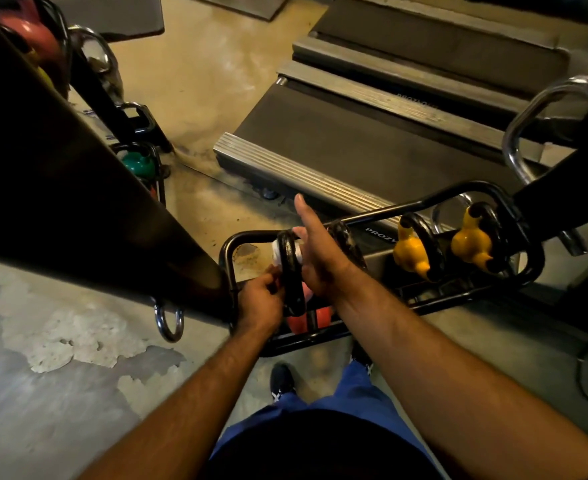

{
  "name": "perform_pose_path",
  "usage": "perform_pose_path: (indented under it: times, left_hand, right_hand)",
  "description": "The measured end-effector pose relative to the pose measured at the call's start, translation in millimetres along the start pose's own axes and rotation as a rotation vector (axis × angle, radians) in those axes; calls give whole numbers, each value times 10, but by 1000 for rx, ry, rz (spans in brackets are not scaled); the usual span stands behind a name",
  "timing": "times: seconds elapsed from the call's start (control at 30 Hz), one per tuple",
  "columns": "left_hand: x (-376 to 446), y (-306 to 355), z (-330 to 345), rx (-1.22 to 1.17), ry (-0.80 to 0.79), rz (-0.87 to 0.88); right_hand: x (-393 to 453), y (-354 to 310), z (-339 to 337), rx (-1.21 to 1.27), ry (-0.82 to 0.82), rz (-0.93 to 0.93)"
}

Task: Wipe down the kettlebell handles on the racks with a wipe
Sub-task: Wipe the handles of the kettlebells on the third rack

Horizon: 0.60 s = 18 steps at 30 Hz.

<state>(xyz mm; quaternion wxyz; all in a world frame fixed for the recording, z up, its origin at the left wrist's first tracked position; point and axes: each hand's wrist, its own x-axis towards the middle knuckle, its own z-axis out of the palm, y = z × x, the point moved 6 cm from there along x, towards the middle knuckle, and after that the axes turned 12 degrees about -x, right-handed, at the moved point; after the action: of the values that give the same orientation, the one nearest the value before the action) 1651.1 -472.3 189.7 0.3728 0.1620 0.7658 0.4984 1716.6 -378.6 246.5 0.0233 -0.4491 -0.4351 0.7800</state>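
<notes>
Mid-task: left hand (pixel 261 299) pinches white wipe (pixel 278 252) on red kettlebell's black handle (pixel 290 271); right hand (pixel 316 251) flat, holding nothing; two yellow kettlebells (pixel 439 249) likely remain.

A red kettlebell (pixel 301 322) with a black handle (pixel 290 268) is sitting upright at the left end of the low black rack (pixel 535 258); a white wipe (pixel 280 252) is wrapping its handle.

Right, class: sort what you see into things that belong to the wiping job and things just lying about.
Job: white wipe; black kettlebell handle; yellow kettlebells; rack; left hand; right hand.
Lying about: treadmills; steel ring.
</notes>
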Motion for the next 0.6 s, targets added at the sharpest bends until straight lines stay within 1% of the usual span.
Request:
perform_pose_path:
  times: [0.07,0.17,0.2,0.3,0.37,0.5,0.53,0.6]
  left_hand:
    - [-32,0,13,-50,-19,-26]
    - [-45,19,-12,24,4,13]
    - [-52,39,-13,32,8,19]
    - [-60,46,-4,15,1,18]
    - [-77,69,10,-14,-8,31]
    - [-74,100,20,-26,-29,38]
    - [-62,102,18,-9,-26,38]
    - [-24,98,12,16,-11,36]
  right_hand:
    - [-87,96,-9,-84,-12,-47]
    - [-195,287,-135,-176,128,-106]
    - [-219,344,-155,-217,149,-115]
    - [-257,481,-176,-394,96,-57]
    - [-276,535,-216,-472,69,-70]
    - [-317,695,-327,-579,151,-130]
    - [-369,687,-311,-532,166,-142]
    - [-378,671,-299,-295,171,-149]
